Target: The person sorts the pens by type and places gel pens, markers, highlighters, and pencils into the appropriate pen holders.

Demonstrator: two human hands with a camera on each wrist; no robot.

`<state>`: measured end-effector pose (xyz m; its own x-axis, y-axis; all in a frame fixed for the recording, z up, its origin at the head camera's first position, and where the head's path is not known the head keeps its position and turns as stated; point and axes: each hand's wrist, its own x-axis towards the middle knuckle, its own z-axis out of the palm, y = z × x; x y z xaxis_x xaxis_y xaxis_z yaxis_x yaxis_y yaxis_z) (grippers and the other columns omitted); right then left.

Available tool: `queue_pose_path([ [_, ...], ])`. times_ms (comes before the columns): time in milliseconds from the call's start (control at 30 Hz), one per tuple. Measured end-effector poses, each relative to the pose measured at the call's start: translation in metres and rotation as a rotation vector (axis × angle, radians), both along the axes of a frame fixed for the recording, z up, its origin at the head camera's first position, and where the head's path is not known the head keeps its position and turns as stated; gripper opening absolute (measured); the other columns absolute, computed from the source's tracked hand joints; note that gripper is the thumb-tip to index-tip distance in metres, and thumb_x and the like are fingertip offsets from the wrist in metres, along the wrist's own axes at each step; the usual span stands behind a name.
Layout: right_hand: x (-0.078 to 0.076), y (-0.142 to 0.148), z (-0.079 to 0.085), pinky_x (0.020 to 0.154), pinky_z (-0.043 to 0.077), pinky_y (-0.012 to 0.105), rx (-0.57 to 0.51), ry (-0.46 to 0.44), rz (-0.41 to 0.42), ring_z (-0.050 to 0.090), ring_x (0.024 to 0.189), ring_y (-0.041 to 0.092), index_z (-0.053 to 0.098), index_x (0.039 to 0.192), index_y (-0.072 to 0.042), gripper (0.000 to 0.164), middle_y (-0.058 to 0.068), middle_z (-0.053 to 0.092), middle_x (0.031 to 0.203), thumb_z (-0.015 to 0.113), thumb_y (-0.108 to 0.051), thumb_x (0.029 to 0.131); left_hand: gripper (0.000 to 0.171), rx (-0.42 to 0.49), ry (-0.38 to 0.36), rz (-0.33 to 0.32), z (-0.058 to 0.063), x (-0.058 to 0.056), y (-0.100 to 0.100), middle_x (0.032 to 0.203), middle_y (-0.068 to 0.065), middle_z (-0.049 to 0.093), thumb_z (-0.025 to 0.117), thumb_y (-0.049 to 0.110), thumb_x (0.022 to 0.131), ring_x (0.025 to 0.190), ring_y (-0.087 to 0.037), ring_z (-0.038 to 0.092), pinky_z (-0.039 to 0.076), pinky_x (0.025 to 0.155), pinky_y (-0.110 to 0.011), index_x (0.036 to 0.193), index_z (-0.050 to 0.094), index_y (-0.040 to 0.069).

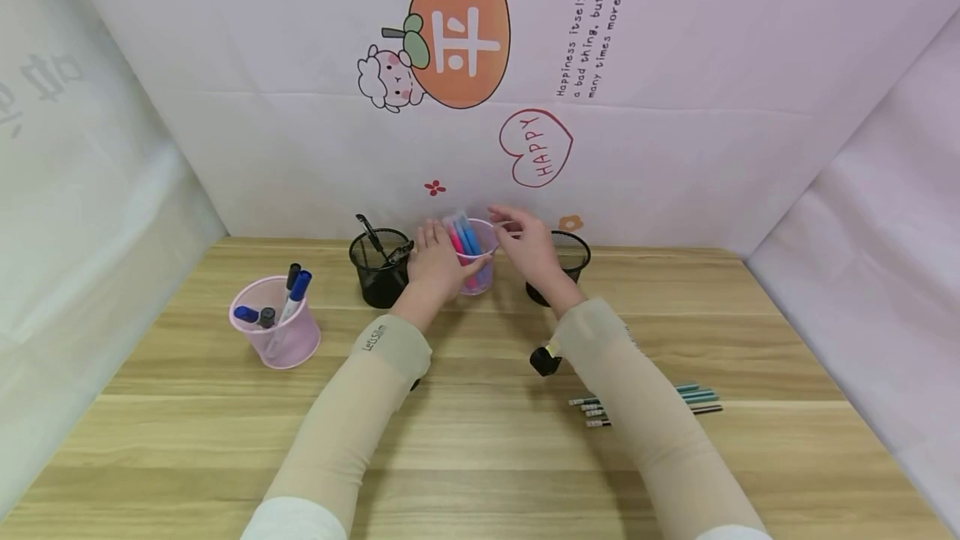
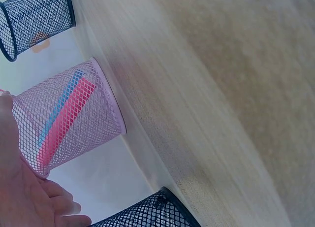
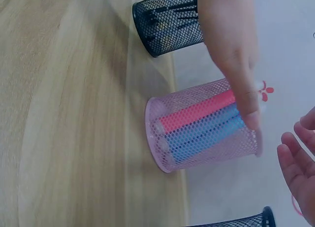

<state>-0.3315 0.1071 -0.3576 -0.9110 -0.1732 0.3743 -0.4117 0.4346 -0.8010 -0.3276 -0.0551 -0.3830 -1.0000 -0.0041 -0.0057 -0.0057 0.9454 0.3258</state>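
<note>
A pink mesh pen cup [image 3: 156, 111] stands upright at the back middle of the table. Inside it lean a pink marker [image 3: 197, 112] and blue markers [image 3: 206, 136], seen through the mesh. My left hand [image 1: 435, 267] rests at the cup's left rim, thumb stretched across the front and fingers extended past the left side. On the cup's right, my right hand [image 1: 528, 255] hovers near the rim, fingers loosely bent with nothing between them. In the right wrist view, its fingertips [image 3: 290, 150] are apart from the cup.
A black mesh cup [image 1: 381, 282] with black pens stands left, another black mesh cup [image 1: 573, 252] right, partly behind my right hand. Front left is a pink cup [image 1: 296, 336] with blue and black markers. Several pencils [image 1: 701, 396] lie under my right forearm.
</note>
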Motion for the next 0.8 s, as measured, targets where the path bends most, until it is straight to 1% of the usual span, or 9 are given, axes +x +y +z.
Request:
queue_pose_path([
  [200, 0.006, 0.007, 0.007, 0.099, 0.053, 0.044, 0.037, -0.008, 0.073, 0.066, 0.112, 0.032, 0.066, 0.135, -0.002, 0.033, 0.017, 0.069, 0.123, 0.060, -0.003, 0.102, 0.118, 0.011, -0.015, 0.003, 0.001, 0.000, 0.000, 0.169, -0.024, 0.007, 0.049, 0.078, 0.091, 0.155, -0.039, 0.008, 0.022, 0.122, -0.051, 0.162, 0.004, -0.005],
  [367, 0.012, 0.012, 0.011, 0.100, 0.052, 0.046, 0.064, -0.024, 0.127, 0.065, 0.113, 0.032, 0.066, 0.134, -0.003, 0.032, 0.020, 0.069, 0.124, 0.059, -0.005, 0.103, 0.118, 0.013, -0.018, 0.003, 0.002, 0.001, 0.000, 0.169, -0.024, 0.007, 0.049, 0.078, 0.091, 0.155, -0.039, 0.007, 0.021, 0.122, -0.051, 0.162, 0.004, -0.005],
  [500, 0.016, 0.016, 0.013, 0.099, 0.052, 0.046, 0.085, 0.004, 0.157, 0.066, 0.112, 0.032, 0.067, 0.132, 0.000, 0.030, 0.019, 0.070, 0.121, 0.059, -0.005, 0.103, 0.118, 0.016, -0.009, 0.005, 0.002, 0.001, -0.001, 0.169, -0.024, 0.007, 0.049, 0.078, 0.091, 0.155, -0.039, 0.008, 0.021, 0.122, -0.051, 0.162, 0.005, -0.005],
  [600, 0.020, 0.020, 0.013, 0.097, 0.054, 0.046, 0.110, 0.030, 0.172, 0.067, 0.111, 0.030, 0.067, 0.131, 0.000, 0.030, 0.015, 0.070, 0.120, 0.060, -0.007, 0.103, 0.119, 0.020, -0.008, 0.003, 0.001, 0.001, -0.001, 0.169, -0.024, 0.007, 0.049, 0.079, 0.091, 0.155, -0.039, 0.007, 0.021, 0.122, -0.051, 0.162, 0.004, -0.005],
  [800, 0.028, 0.026, 0.014, 0.090, 0.056, 0.043, 0.128, 0.062, 0.182, 0.067, 0.105, 0.026, 0.070, 0.128, -0.003, 0.028, 0.013, 0.072, 0.120, 0.063, -0.008, 0.102, 0.118, 0.025, -0.006, -0.001, 0.000, 0.000, -0.001, 0.169, -0.024, 0.006, 0.049, 0.079, 0.091, 0.156, -0.039, 0.007, 0.021, 0.122, -0.051, 0.162, 0.004, -0.005],
])
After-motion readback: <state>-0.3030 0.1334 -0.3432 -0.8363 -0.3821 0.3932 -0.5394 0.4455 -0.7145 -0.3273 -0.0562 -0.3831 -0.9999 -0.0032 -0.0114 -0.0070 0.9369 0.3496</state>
